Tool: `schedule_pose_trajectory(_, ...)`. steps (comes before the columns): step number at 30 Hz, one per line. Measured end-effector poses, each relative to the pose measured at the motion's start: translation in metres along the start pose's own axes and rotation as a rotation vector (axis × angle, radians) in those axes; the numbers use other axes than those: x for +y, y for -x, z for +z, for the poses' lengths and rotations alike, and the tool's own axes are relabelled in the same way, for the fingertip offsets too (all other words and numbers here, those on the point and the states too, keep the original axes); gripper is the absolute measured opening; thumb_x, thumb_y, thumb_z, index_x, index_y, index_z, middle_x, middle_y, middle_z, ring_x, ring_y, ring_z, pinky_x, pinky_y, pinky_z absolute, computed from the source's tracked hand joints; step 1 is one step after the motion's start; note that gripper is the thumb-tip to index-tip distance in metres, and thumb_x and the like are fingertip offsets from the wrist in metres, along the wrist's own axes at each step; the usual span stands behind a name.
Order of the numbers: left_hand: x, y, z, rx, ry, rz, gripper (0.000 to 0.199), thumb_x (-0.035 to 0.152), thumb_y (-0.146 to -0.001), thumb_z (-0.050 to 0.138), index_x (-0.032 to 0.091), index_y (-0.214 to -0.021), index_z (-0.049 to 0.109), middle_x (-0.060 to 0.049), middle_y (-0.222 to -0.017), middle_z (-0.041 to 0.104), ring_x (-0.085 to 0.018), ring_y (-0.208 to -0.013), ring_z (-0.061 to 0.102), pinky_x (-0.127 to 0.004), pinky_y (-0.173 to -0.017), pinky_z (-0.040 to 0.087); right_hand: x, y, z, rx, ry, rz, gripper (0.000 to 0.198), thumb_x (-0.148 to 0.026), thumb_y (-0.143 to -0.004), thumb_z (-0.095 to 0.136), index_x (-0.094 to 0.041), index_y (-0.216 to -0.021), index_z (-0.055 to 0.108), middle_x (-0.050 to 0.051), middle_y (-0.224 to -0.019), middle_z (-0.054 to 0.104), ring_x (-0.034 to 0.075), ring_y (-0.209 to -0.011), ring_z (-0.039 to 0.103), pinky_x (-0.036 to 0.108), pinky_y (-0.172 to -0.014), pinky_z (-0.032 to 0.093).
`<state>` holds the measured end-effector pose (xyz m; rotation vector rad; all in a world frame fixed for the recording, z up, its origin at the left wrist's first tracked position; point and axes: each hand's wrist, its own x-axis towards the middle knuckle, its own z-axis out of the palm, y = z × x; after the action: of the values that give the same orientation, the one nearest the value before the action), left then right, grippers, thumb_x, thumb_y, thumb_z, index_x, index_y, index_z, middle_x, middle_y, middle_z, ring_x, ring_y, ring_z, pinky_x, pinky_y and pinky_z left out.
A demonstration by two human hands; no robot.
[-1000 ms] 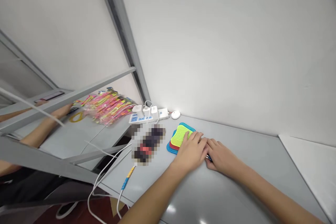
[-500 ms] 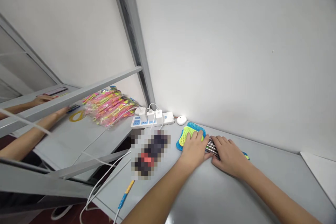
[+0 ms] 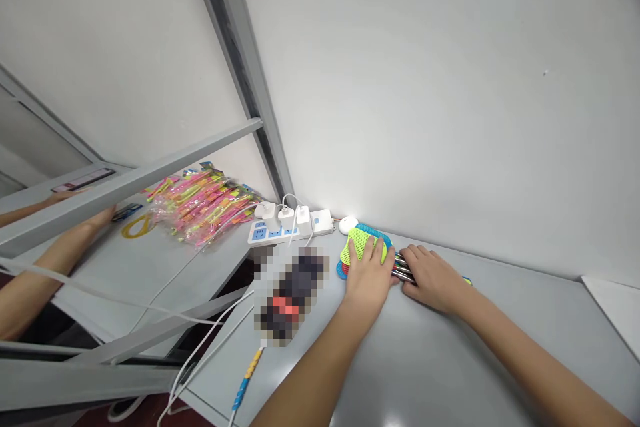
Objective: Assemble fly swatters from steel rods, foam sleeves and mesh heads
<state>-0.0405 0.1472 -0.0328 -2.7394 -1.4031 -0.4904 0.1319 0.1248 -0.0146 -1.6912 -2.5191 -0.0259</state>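
Observation:
A stack of fly swatters lies on the grey table against the wall, with mesh heads to the left and shiny metal handles to the right. On top is a lime-green fly swatter head; blue and a little red show beneath it. My left hand lies across the heads, its fingers spread over the mesh. Over the metal handles my right hand is curled, fingers on the far side and thumb on the near side. Its palm hides much of the handles; a coloured tip shows beyond it.
Left of the stack stand a white power strip with chargers and a white round case. A blurred-out phone-like thing lies nearer, on a cable. Beyond a metal frame, another person's hands work beside bagged colourful items.
My left hand has shifted slightly on the heads, with its fingers straighter. More red shows under the green head, and the top heads have moved a little. The view has turned slightly.

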Motion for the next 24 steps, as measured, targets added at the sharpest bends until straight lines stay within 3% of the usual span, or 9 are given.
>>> schedule_pose_trajectory(5,0.001,0.001,0.000,0.026,0.031,0.005,0.056,0.051,-0.087,0.060,0.024,-0.134,0.050,-0.015,-0.145,0.046,-0.035,-0.139,0.033,-0.071,-0.110,0.015,-0.002,0.005,-0.005,0.015,0.042,0.006,0.038,-0.038,-0.089,0.051,-0.015,-0.119,0.054,0.011,-0.102,0.062,0.027,-0.094,0.055,0.042,-0.085,0.038)
schedule_pose_trajectory(9,0.003,0.000,-0.008,0.060,0.062,-0.007,0.050,0.049,-0.090,0.056,0.022,-0.131,0.052,-0.016,-0.142,0.049,-0.036,-0.137,0.034,-0.074,-0.108,0.013,-0.006,0.022,-0.004,0.125,0.068,0.042,0.052,-0.046,-0.092,0.049,-0.015,-0.134,0.044,0.016,-0.125,0.058,0.032,-0.113,0.050,0.053,-0.101,0.028)
schedule_pose_trajectory(12,0.010,0.001,-0.017,0.101,0.119,0.028,0.042,0.043,-0.093,0.052,0.022,-0.130,0.052,-0.014,-0.141,0.051,-0.036,-0.136,0.036,-0.075,-0.107,0.011,-0.014,0.051,0.004,0.278,0.042,0.080,0.050,-0.041,-0.092,0.051,-0.016,-0.135,0.044,0.018,-0.132,0.054,0.033,-0.118,0.048,0.054,-0.103,0.028)
schedule_pose_trajectory(15,0.022,0.004,-0.023,0.129,0.223,0.131,0.030,0.031,-0.098,0.044,0.024,-0.125,0.055,-0.009,-0.133,0.058,-0.029,-0.127,0.044,-0.066,-0.110,0.017,-0.027,0.091,0.013,0.376,-0.070,-0.004,0.038,-0.029,-0.091,0.052,-0.015,-0.126,0.051,0.018,-0.121,0.058,0.031,-0.109,0.053,0.049,-0.093,0.039)
schedule_pose_trajectory(17,0.033,0.008,-0.023,0.122,0.301,0.224,0.027,0.024,-0.098,0.041,0.022,-0.119,0.058,-0.007,-0.123,0.064,-0.024,-0.116,0.052,-0.053,-0.107,0.031,-0.036,0.115,0.014,0.313,-0.181,-0.084,0.028,-0.021,-0.091,0.049,-0.016,-0.118,0.056,0.014,-0.112,0.061,0.026,-0.099,0.057,0.043,-0.086,0.045)
schedule_pose_trajectory(19,0.047,0.015,-0.020,0.099,0.363,0.310,0.024,0.021,-0.096,0.044,0.020,-0.111,0.062,-0.006,-0.109,0.068,-0.021,-0.103,0.057,-0.041,-0.096,0.043,-0.042,0.132,0.013,0.221,-0.268,-0.097,0.027,-0.018,-0.090,0.049,-0.018,-0.115,0.058,0.013,-0.115,0.060,0.025,-0.102,0.057,0.041,-0.087,0.047)
schedule_pose_trajectory(21,0.061,0.024,-0.018,0.082,0.398,0.349,0.020,0.021,-0.094,0.046,0.020,-0.102,0.064,-0.005,-0.097,0.069,-0.019,-0.094,0.058,-0.035,-0.086,0.046,-0.043,0.140,0.011,0.177,-0.314,-0.072,0.036,-0.018,-0.088,0.050,-0.019,-0.123,0.056,0.013,-0.126,0.057,0.027,-0.113,0.054,0.043,-0.094,0.045)
schedule_pose_trajectory(24,0.080,0.041,-0.017,0.091,0.428,0.299,0.021,0.016,-0.094,0.043,0.019,-0.099,0.063,-0.004,-0.094,0.067,-0.017,-0.091,0.058,-0.030,-0.082,0.048,-0.040,0.143,0.011,0.160,-0.332,-0.033,0.048,-0.022,-0.088,0.050,-0.019,-0.136,0.048,0.012,-0.137,0.053,0.027,-0.129,0.044,0.047,-0.107,0.037)
